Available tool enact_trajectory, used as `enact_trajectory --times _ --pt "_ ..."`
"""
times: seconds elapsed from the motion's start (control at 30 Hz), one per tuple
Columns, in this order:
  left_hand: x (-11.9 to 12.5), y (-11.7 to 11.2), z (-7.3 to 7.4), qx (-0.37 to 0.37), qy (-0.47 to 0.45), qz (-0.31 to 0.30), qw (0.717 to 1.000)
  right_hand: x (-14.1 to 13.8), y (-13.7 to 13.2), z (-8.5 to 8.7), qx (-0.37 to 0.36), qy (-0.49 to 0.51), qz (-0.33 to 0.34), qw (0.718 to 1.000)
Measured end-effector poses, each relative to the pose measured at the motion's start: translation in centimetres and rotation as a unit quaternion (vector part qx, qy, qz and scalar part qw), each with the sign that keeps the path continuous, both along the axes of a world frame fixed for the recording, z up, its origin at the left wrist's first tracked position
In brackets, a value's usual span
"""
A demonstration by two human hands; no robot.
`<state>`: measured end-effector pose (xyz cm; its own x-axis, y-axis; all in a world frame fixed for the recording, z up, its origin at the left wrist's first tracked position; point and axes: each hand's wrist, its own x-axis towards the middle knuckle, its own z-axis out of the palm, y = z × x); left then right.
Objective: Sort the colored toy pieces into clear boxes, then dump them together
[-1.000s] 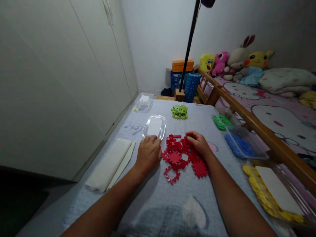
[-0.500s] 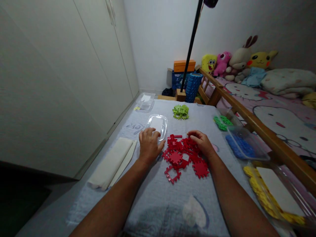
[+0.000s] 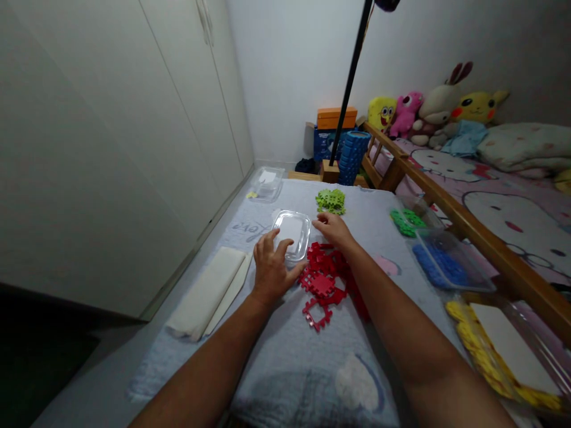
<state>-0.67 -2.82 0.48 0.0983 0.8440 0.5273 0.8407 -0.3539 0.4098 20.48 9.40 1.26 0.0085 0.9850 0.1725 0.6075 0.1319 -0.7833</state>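
Note:
A clear plastic container (image 3: 293,260) with a white rectangle showing in its middle lies on the cloth-covered table. Just at its near left side is my left hand (image 3: 273,266), thumb and fingers spread, nothing held between them. My right hand (image 3: 333,230) hovers by the container's right rim, fingers loosely bent, and I see nothing in it. Under and beside my right forearm lies a heap of red interlocking plastic pieces (image 3: 321,284), some solid squares and some open frames. Part of the heap is hidden by that arm.
Light green pieces (image 3: 331,201) are piled farther back. Along the right stand clear boxes with green pieces (image 3: 408,222), blue pieces (image 3: 439,264) and yellow pieces (image 3: 482,356). Folded cream cloth (image 3: 209,291) lies left; another clear box (image 3: 266,184) sits at the far left corner.
My right hand has moved off the red pieces, forward and left to the container's right side. The container has shifted slightly right, and the whole view has moved a little.

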Motion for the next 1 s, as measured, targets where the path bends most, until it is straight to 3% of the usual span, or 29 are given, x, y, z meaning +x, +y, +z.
enact_trajectory --times 0.17,0.3,0.4,0.57,0.8,1.0 --pt "-0.3 0.9 -1.3 -0.033 -0.022 0.026 0.999 -2.7 1.7 -0.7 -0.004 -0.066 -0.006 0.998" --pt "-0.5 1.4 -2.1 -0.046 -0.045 0.024 0.998 -3.3 1.6 -1.1 0.057 -0.098 -0.036 0.993" --pt "-0.6 1.5 -2.2 -0.039 -0.053 0.021 0.998 -3.3 1.2 -1.1 0.085 -0.106 -0.049 0.990" --pt "-0.6 1.4 -2.0 -0.040 -0.048 0.008 0.998 -3.0 0.6 -0.5 0.076 -0.095 -0.021 0.992" --pt "-0.8 1.5 -2.0 -0.039 -0.045 -0.007 0.998 -2.6 -0.1 -0.3 0.079 -0.153 -0.036 0.984" --pt "-0.8 1.5 -1.9 -0.034 -0.039 -0.013 0.999 -2.5 -0.2 -0.5 0.092 -0.143 -0.039 0.985"
